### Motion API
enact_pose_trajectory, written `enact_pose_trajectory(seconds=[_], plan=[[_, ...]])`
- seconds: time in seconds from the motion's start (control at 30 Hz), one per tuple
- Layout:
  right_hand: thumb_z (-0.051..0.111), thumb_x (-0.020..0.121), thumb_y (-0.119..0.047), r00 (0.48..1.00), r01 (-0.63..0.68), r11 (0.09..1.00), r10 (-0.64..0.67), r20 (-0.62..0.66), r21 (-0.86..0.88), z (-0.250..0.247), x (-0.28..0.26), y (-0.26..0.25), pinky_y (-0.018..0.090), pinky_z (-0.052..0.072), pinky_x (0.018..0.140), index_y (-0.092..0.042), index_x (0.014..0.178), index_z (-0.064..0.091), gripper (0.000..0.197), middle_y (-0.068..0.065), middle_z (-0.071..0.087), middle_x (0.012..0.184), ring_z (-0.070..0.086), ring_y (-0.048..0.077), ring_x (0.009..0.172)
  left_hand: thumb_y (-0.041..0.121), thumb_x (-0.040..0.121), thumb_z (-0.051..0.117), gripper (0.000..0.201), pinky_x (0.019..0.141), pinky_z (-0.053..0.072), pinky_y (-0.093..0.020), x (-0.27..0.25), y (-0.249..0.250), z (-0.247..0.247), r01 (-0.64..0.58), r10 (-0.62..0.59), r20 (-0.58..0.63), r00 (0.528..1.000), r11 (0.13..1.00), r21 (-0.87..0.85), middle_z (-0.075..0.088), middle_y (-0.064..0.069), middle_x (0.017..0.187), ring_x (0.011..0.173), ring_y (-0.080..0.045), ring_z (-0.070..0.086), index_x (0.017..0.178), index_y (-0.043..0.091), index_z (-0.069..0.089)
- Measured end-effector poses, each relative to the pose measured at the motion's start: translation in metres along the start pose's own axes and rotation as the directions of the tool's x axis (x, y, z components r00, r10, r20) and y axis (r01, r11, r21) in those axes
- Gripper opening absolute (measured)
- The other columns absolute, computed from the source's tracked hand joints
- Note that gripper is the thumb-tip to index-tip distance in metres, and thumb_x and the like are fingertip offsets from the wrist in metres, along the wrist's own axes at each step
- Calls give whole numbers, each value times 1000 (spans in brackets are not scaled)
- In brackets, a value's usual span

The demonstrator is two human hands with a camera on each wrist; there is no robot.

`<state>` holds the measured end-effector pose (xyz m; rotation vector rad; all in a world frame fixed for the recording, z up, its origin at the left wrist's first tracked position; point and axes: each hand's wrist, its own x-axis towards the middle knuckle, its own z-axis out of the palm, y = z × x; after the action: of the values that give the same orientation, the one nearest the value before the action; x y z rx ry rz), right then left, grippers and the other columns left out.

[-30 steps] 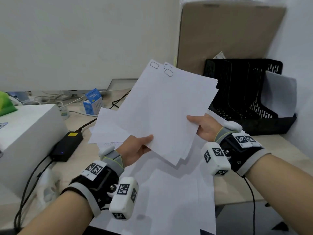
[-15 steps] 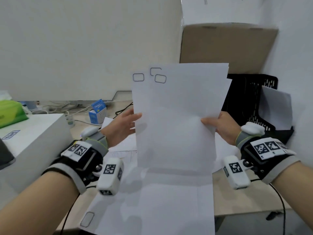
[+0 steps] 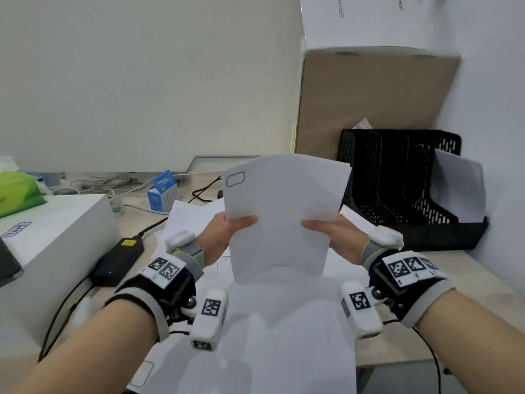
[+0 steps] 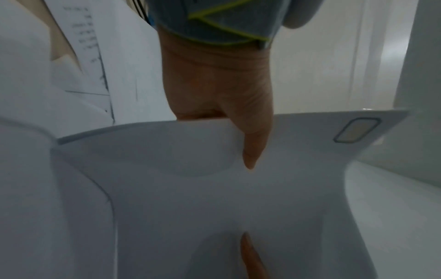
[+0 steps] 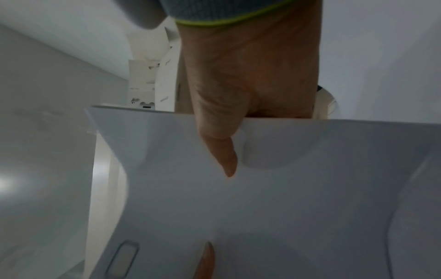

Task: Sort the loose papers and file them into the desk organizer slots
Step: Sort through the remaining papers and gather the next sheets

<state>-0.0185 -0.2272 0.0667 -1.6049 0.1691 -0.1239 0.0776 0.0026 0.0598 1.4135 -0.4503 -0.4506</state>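
Paper stack (image 3: 284, 211) upright between left hand (image 3: 218, 237) and right hand (image 3: 341, 240), thumbs pinching its side edges.

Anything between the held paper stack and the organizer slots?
Nothing visible. The paper stack, held by the left hand and right hand, is up off the desk, and the black organizer stands behind and right. Its left slots look open; a sheet fills the rightmost.
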Motion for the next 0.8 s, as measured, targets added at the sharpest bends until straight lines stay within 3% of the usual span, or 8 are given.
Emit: enact_pose_trajectory(seconds=[0.1,0.23,0.33,0.43,0.5,0.6,0.7,0.8], plan=[[67,85,-13,996,57,998,-57,-69,0,5,3,-12,36,50,94,-17,112,67,27,3,71,114,67,21,106,15,86,68,20,87,53,-36,4,14,5,-33,34,-43,998,999,6,72,-5,112,102,-24,68,105,19,69],[66,85,-12,996,40,999,-40,-80,8,6,2,-11,30,52,83,-18,108,67,24,1,72,109,69,17,98,17,83,69,26,90,53,-37,5,11,3,-2,1,-57,998,1000,-20,71,-7,116,107,-27,67,109,18,67],[65,87,-12,995,-56,993,47,-86,-102,5,2,12,32,52,84,-17,110,65,24,4,70,112,66,22,102,17,78,68,36,93,52,-36,0,-15,2,102,-103,63,993,995,6,69,-6,120,111,-25,65,114,18,65],[65,86,-8,954,-55,988,9,-298,-146,-14,4,16,40,51,90,-2,114,64,29,17,67,115,65,29,100,23,75,67,37,101,43,-32,-4,-21,-6,161,-175,117,978,979,124,69,3,118,112,-16,63,112,19,67],[66,84,-6,888,-35,983,-52,-457,-180,-33,1,8,40,50,91,1,112,65,29,17,67,113,63,27,96,25,76,66,36,99,37,-31,-6,-16,-18,168,-180,29,983,956,239,67,7,118,114,-11,58,112,21,68],[64,85,-10,771,-102,946,-121,-626,-309,-62,-11,-5,37,49,86,1,111,67,28,13,66,105,62,26,96,14,88,60,21,94,37,-31,-8,-21,-41,261,-212,-176,961,905,335,64,0,116,112,-16,54,107,19,67],[60,85,-12,740,-193,893,-141,-658,-408,-79,-24,-6,38,48,79,5,102,68,25,19,66,98,64,37,103,9,89,58,14,82,40,-29,-15,-38,-53,433,-317,-318,893,795,424,60,-6,110,100,-19,52,97,18,65],[56,88,-9,735,-263,849,-131,-665,-459,-84,-35,-6,45,49,89,11,103,64,26,27,65,107,61,41,104,7,87,62,27,80,38,-27,-20,-48,-45,461,-330,-322,887,668,584,56,-7,108,97,-21,51,114,9,63]])
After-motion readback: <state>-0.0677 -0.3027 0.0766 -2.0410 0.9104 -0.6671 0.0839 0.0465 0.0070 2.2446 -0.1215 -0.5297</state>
